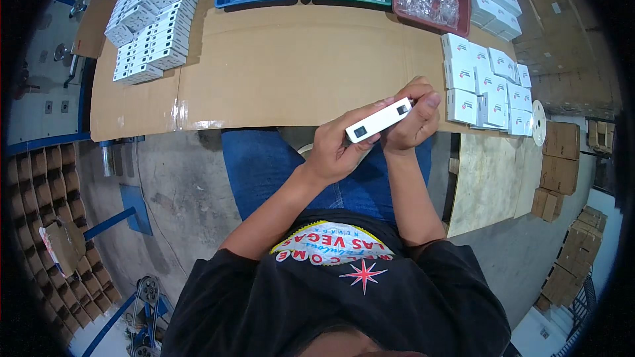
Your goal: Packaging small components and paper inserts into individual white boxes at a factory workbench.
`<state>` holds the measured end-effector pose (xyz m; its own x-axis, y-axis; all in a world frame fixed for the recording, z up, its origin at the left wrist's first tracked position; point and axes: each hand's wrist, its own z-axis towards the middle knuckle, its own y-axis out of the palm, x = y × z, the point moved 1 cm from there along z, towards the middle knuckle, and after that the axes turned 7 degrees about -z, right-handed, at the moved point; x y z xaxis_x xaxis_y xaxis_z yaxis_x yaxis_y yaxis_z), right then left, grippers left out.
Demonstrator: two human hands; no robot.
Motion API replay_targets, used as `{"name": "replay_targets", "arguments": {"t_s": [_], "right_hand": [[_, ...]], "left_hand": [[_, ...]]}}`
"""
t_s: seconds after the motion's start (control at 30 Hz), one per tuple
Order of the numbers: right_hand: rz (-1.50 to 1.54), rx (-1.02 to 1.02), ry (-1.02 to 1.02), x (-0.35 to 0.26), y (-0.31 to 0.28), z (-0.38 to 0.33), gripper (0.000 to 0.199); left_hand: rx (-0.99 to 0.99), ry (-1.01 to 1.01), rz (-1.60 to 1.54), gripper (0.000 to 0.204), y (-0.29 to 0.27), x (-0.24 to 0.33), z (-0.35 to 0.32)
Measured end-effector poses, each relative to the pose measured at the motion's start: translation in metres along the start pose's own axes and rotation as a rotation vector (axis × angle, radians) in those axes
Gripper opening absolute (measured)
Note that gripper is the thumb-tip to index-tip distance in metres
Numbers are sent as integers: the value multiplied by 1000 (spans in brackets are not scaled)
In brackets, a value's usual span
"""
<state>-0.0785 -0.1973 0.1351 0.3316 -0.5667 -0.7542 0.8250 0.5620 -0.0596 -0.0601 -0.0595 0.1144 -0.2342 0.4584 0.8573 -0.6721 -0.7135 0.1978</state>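
Note:
A small white box (pixel 370 123) is held between both my hands, above my lap and just off the table's near edge. Its long narrow side faces up, with a dark square mark near each end. My left hand (pixel 329 151) grips the nearer left end, fingers behind it and thumb below. At the far right end, my right hand (pixel 413 122) closes around the corner with bent fingers. The box's underside and larger faces are mostly hidden. Several similar white boxes (pixel 489 86) lie in stacks to the right of my right hand.
Brown cardboard (pixel 284 66) covers the table. Tall stacks of white boxes (pixel 155 10) stand at far left. Along the back sit a blue tray (pixel 258 4) and a green tray (pixel 347 4) with small white pieces, and a red tray (pixel 430 25) of clear plastic packets.

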Motion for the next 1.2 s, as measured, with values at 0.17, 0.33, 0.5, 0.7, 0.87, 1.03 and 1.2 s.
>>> {"name": "replay_targets", "arguments": {"t_s": [0.17, 0.33, 0.5, 0.7, 0.87, 1.03, 1.2], "right_hand": [[-22, -25, 91, 0, -1, 0, 52], [-105, -1, 323, 13, 7, -2, 55], [-125, 50, 458, 17, 8, 6, 58], [-202, 0, 420, 25, 6, 3, 58], [-212, 0, 468, 30, 6, 5, 56], [-181, -23, 472, 33, 6, 3, 54], [-171, -11, 483, 38, 5, 0, 52]], "left_hand": [[28, -111, 3, 40, -1, 2, -4], [176, -210, -104, 41, 10, -6, 7], [113, -385, -131, 35, -5, -26, -9], [139, -437, -208, 29, -4, -31, -9], [120, -459, -312, 33, 3, -21, 0], [105, -508, -322, 36, -4, -31, -6], [98, -523, -302, 37, -4, -36, -7]]}}
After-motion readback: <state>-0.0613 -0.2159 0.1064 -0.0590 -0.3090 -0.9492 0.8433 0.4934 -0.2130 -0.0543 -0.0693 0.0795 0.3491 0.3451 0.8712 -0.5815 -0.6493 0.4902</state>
